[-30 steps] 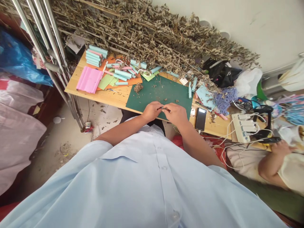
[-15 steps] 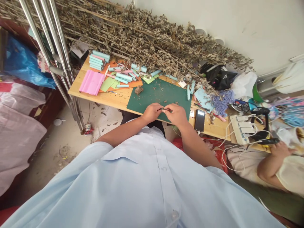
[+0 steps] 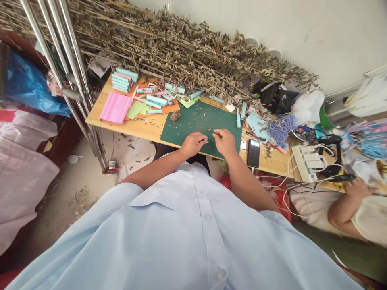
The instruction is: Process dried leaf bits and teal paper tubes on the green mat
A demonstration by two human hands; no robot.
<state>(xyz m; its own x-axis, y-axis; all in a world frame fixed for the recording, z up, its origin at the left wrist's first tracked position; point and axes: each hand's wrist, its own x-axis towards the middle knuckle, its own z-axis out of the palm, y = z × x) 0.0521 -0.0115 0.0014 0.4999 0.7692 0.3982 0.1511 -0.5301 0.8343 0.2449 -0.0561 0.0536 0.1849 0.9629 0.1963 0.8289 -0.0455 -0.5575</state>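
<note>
My left hand (image 3: 194, 144) is closed in a pinch over the front part of the green mat (image 3: 193, 121), with something small and greyish between thumb and forefinger, too small to name. Just to its right is my right hand (image 3: 225, 142), apart from the left. Its thumb and forefinger are curled near each other, and whether anything is between them is too small to tell. A clump of dried plant (image 3: 175, 116) lies on the mat's left part, and small crumbs are scattered over the mat.
Light blue rolls (image 3: 156, 100), a pink paper stack (image 3: 116, 107) and green paper lie left. Dried stalks (image 3: 187, 52) line the back. At right are a phone (image 3: 253, 153), purple cord (image 3: 281, 129), a power strip (image 3: 304, 163) and another person's hand (image 3: 359, 188). Metal poles (image 3: 72, 94) stand left.
My hands, which met at the fingertips before, are now apart. My right hand has moved slightly away to the right; the left keeps its pinch.
</note>
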